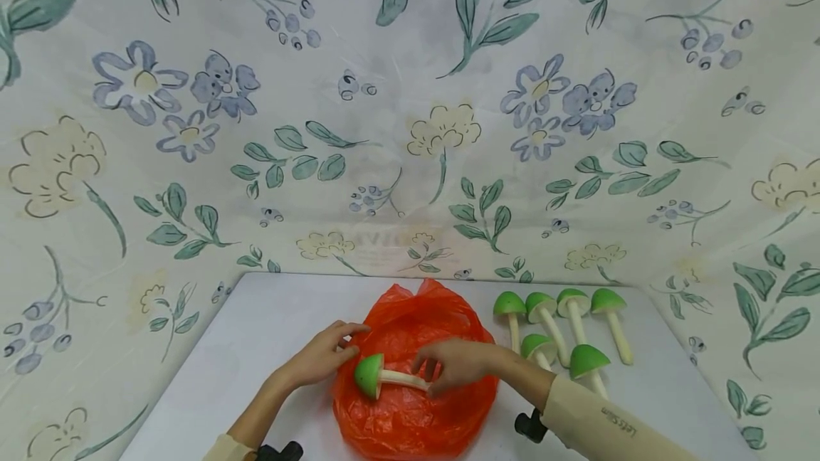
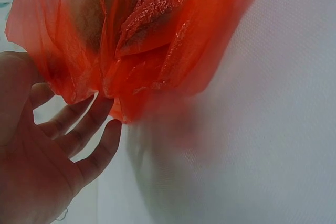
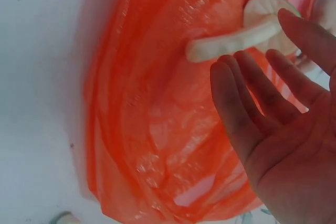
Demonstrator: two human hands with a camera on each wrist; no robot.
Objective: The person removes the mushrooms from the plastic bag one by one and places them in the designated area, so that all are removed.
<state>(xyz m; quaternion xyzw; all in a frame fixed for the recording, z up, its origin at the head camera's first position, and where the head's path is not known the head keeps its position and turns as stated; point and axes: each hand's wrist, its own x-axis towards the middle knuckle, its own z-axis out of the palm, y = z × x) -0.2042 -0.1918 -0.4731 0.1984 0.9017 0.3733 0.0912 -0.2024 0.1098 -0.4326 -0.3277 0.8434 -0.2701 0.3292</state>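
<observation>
A toy-like mushroom (image 1: 369,377) with a green cap and a pale stem lies on its side on a red plastic bag (image 1: 410,427). My right hand (image 1: 458,365) is at the stem's free end, its thumb apart from the fingers. In the right wrist view, those fingers are loosely extended beside the pale stem (image 3: 231,44), with nothing gripped. My left hand (image 1: 323,354) is at the bag's left edge, close to the green cap. From the left wrist, its spread fingers (image 2: 102,150) touch the crumpled rim of the red bag (image 2: 142,72).
Several more green-capped mushrooms (image 1: 589,361) lie in two rough rows right of the bag, partly behind the right forearm. All sit on a white table (image 1: 256,319). A floral-patterned curtain (image 1: 397,162) rises along its back and sides.
</observation>
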